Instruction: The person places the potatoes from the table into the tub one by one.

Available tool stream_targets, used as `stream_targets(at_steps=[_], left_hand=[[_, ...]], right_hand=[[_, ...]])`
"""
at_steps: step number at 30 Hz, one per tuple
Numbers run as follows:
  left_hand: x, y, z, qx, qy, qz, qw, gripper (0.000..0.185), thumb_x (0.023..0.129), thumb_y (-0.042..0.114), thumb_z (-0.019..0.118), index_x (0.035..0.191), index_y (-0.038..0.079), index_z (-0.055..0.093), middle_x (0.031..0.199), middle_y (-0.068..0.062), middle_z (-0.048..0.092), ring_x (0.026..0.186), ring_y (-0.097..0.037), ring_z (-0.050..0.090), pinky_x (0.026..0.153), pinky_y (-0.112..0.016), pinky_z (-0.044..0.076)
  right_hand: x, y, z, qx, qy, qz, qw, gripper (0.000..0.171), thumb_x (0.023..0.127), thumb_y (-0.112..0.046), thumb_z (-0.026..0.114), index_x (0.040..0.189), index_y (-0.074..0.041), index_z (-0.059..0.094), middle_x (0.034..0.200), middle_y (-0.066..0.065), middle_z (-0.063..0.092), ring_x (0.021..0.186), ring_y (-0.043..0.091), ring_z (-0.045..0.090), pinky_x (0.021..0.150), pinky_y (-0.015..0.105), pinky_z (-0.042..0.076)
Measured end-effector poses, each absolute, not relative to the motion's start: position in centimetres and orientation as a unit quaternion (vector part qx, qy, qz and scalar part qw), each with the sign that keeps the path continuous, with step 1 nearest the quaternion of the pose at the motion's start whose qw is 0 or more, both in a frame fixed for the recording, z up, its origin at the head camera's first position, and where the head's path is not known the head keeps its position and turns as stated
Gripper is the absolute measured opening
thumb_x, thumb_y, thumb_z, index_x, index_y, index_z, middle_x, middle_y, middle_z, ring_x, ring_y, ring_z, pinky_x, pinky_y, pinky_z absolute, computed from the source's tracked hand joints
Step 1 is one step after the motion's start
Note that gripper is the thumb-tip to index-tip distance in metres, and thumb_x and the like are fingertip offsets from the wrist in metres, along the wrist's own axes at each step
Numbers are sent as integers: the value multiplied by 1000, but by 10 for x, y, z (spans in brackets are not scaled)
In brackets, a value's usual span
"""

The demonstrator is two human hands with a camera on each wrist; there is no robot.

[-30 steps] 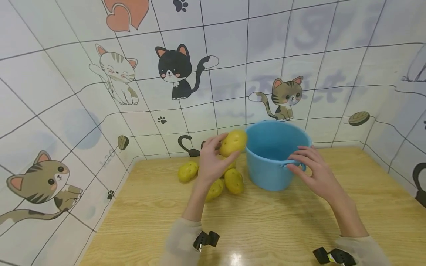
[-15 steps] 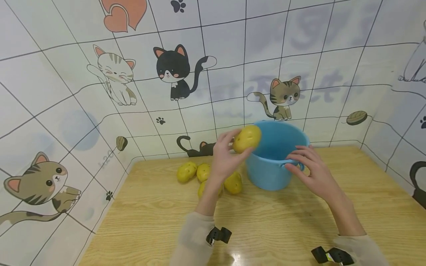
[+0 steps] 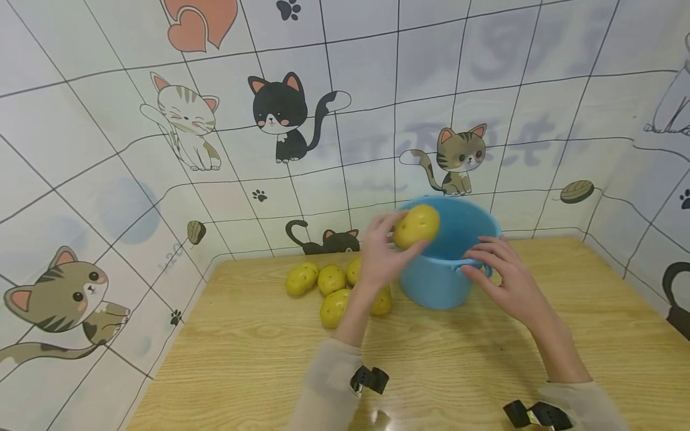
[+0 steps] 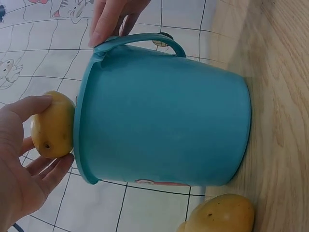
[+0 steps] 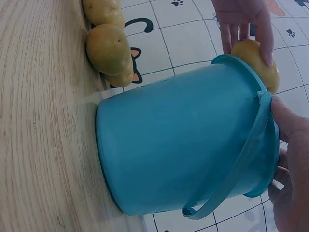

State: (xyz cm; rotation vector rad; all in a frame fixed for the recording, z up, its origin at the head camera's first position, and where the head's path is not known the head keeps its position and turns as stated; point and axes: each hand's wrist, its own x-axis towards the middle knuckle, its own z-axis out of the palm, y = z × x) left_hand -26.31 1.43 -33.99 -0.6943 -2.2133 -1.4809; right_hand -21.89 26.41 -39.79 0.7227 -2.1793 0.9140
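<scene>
In the head view my left hand [image 3: 381, 254] pinches a yellow potato [image 3: 419, 226] between thumb and fingers, over the near left part of the bucket's mouth. The left wrist view shows this potato [image 4: 54, 126] right at the rim. The blue bucket [image 3: 436, 281] stands upright on the table, its handle hanging down the right side. My right hand [image 3: 509, 278] grips the bucket's rim at the front right, thumb outside and fingers over the edge, as the right wrist view also shows with the thumb [image 5: 285, 116] by the handle joint.
Several yellow potatoes [image 3: 331, 279] lie grouped on the wooden table [image 3: 259, 359] left of the bucket, partly hidden behind my left forearm. A wall covering [image 3: 372, 120] with printed cats rises behind and at both sides of the table.
My left hand has carried the potato rightward, from beside the bucket to over its rim. More of the potatoes on the table now show. My right hand has stayed on the rim.
</scene>
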Motion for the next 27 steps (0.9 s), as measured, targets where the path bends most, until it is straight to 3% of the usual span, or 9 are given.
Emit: stream_targets(at_steps=[6,12,21,27], left_hand=[[-264,19,-344,-259,-783,-531,195,54,82,23,85,129,4,65,127,-11,60,109,-20,57,87,-24,53],[-264,22,-348,-292,-746,-562,207,37,89,11,77,122,-2,67,120,-20,61,107,-32,62,87,-37,59],[-259,20,-350,-307,-737,-561,218,29,91,11,74,116,-1,68,115,-21,61,105,-32,60,86,-39,59],[-254,15,-349,-302,-734,-572,208,29,92,12,74,117,1,68,116,-15,62,106,-27,59,87,-44,58]], right_hand=[[-220,265,-399,279,-830,351,333,25,86,-6,78,110,-9,73,112,10,65,130,40,45,121,57,16],[-219,264,-398,285,-826,349,338,24,86,-7,78,109,-9,73,112,10,65,129,40,46,120,57,16],[-219,264,-399,282,-828,351,335,25,87,-7,77,111,-9,73,113,10,65,131,42,44,121,57,15],[-219,264,-399,280,-829,348,338,25,85,-6,78,109,-10,73,112,9,65,131,42,45,120,59,16]])
